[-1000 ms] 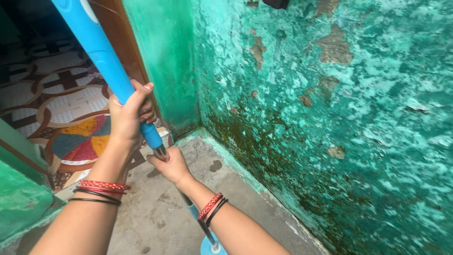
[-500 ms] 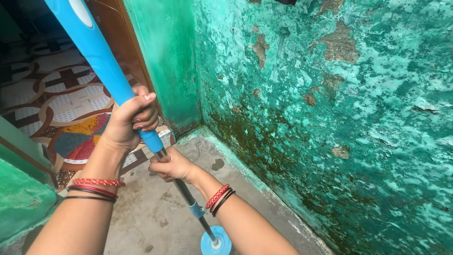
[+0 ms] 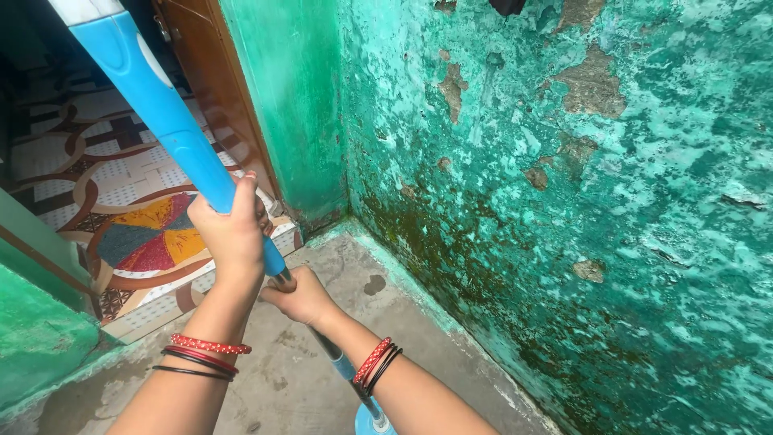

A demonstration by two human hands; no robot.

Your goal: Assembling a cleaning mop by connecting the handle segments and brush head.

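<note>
A long mop handle (image 3: 153, 113) with a thick blue grip runs from the top left down to a thin metal rod and a blue round mop base (image 3: 372, 420) at the bottom edge. My left hand (image 3: 233, 234) is wrapped around the lower end of the blue grip. Just below it, my right hand (image 3: 299, 296) is closed around the metal rod. Both wrists carry red and black bangles. The rod passes behind my right forearm, and most of the base is out of frame.
A peeling green wall (image 3: 564, 201) with dark stains stands close on the right and meets a green corner pillar (image 3: 290, 105). A brown door frame (image 3: 213, 80) leads to a patterned tile floor (image 3: 121, 201). Grey concrete floor (image 3: 282, 379) lies underfoot; a green ledge (image 3: 40, 338) is at left.
Both hands and the handle have shifted slightly right and down. The mop base has slid lower, nearly out of frame.
</note>
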